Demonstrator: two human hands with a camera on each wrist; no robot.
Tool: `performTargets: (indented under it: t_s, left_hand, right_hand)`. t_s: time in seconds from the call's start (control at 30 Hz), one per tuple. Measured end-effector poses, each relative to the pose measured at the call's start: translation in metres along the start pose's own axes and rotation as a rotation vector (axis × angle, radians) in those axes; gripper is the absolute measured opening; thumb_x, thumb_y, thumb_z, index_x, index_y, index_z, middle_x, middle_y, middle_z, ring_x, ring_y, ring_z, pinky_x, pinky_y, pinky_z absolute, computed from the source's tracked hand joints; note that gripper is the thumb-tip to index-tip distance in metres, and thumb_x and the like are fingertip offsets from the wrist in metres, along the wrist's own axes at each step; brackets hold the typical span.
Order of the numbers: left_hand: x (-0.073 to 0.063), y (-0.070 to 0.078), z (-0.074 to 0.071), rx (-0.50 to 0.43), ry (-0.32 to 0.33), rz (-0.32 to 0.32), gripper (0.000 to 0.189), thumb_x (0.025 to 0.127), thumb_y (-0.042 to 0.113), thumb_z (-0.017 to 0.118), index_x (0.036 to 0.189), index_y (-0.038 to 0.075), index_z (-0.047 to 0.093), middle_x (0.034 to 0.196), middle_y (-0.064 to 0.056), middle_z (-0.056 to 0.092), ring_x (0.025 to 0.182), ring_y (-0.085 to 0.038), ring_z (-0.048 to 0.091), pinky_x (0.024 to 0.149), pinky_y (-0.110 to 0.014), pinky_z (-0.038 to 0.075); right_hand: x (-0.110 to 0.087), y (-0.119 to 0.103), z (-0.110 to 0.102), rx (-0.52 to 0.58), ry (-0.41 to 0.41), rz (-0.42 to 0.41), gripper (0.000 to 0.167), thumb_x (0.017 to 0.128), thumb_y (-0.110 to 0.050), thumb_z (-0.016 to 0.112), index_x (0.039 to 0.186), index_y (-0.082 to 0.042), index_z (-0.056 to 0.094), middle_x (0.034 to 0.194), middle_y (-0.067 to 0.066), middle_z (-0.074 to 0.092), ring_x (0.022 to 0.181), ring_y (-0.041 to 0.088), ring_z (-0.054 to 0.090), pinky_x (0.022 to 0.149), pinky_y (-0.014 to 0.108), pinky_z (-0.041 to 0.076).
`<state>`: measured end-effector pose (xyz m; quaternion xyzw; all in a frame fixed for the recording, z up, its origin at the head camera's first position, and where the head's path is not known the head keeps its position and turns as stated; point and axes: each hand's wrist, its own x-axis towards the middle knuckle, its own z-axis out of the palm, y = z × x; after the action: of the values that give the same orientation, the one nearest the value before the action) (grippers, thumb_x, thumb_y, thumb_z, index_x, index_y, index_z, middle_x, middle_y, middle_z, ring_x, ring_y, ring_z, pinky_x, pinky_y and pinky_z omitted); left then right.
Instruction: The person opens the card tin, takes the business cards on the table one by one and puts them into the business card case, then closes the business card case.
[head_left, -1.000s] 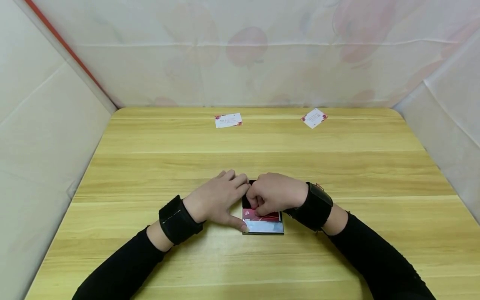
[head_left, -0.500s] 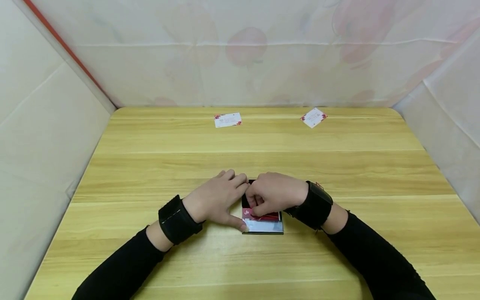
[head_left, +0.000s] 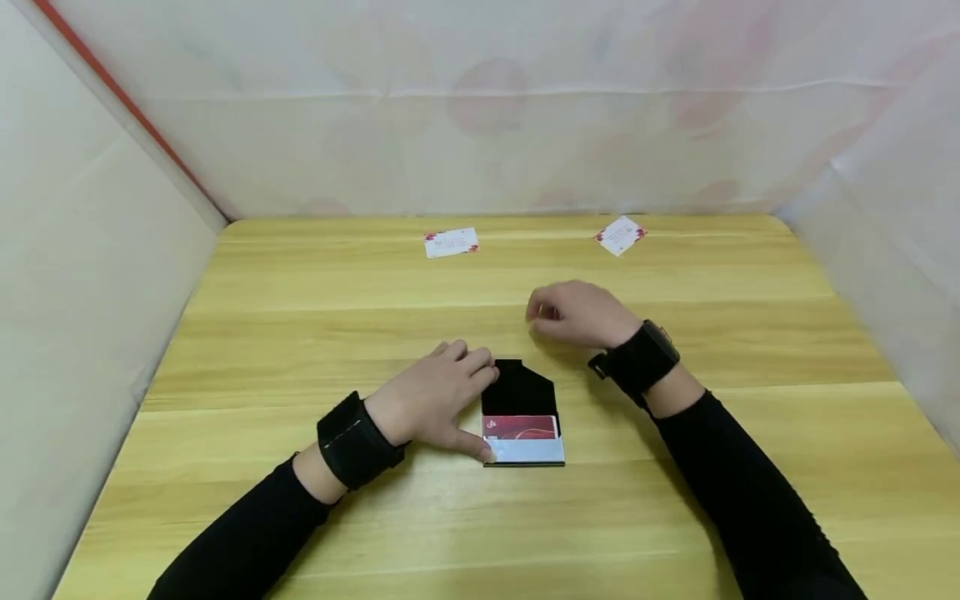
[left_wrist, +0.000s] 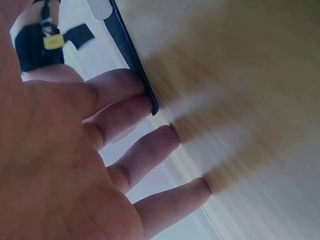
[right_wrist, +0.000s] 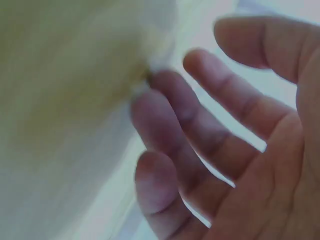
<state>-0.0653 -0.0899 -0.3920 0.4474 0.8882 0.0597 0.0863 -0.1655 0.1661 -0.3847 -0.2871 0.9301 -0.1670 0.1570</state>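
A black card holder (head_left: 519, 390) lies with its flap folded back on the wooden table, and its front panel is silvery. From the pocket a red card (head_left: 522, 427) sticks out partway. My left hand (head_left: 437, 393) rests along the holder's left side, thumb on the lower left corner and fingertips at the flap's upper left. In the left wrist view, two fingers touch the holder's dark edge (left_wrist: 131, 52) while the other fingertips rest on the table. Beyond the holder, my right hand (head_left: 577, 312) hovers with loosely curved fingers and holds nothing; the right wrist view shows its fingers (right_wrist: 160, 120) apart.
Two white cards with red floral corners lie near the table's far edge: a left card (head_left: 452, 242) and a right card (head_left: 620, 236), turned at an angle. Pale cloth walls (head_left: 360, 150) enclose the table (head_left: 315, 333) at the back and sides.
My right hand has left the red card in the holder and moved up and away toward the far side, uncovering the holder. My left hand stays where it was.
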Motion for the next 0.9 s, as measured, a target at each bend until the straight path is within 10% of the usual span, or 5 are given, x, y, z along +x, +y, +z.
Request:
performTargets:
  t_s: [0.4, 0.63, 0.9]
  left_hand:
    - [-0.002, -0.001, 0.001, -0.011, 0.005, -0.061, 0.099, 0.07, 0.085, 0.063, 0.134, 0.01, 0.055, 0.123, -0.001, 0.049, 0.102, -0.021, 0.044, 0.104, -0.051, 0.042]
    - [0.002, 0.003, -0.001, -0.017, 0.009, -0.05, 0.1, 0.069, 0.084, 0.063, 0.134, 0.01, 0.055, 0.122, -0.001, 0.049, 0.101, -0.021, 0.043, 0.102, -0.051, 0.043]
    - [0.004, 0.004, -0.003, -0.018, -0.004, -0.044, 0.104, 0.068, 0.088, 0.06, 0.136, 0.009, 0.054, 0.123, -0.001, 0.048, 0.102, -0.022, 0.043, 0.103, -0.051, 0.042]
  right_hand:
    - [0.032, 0.068, -0.031, -0.151, -0.048, 0.312, 0.073, 0.101, -0.042, 0.051, 0.157, -0.004, 0.024, 0.16, 0.031, 0.016, 0.146, 0.047, 0.022, 0.111, 0.062, 0.03]
    - [0.02, 0.063, -0.026, -0.132, -0.023, 0.267, 0.074, 0.097, -0.045, 0.058, 0.156, -0.006, 0.031, 0.15, 0.028, 0.038, 0.131, 0.043, 0.045, 0.102, 0.06, 0.04]
    - [0.007, 0.017, -0.013, -0.071, -0.038, 0.047, 0.057, 0.086, -0.037, 0.076, 0.134, -0.01, 0.063, 0.094, 0.007, 0.054, 0.077, 0.021, 0.049, 0.069, 0.035, 0.04]
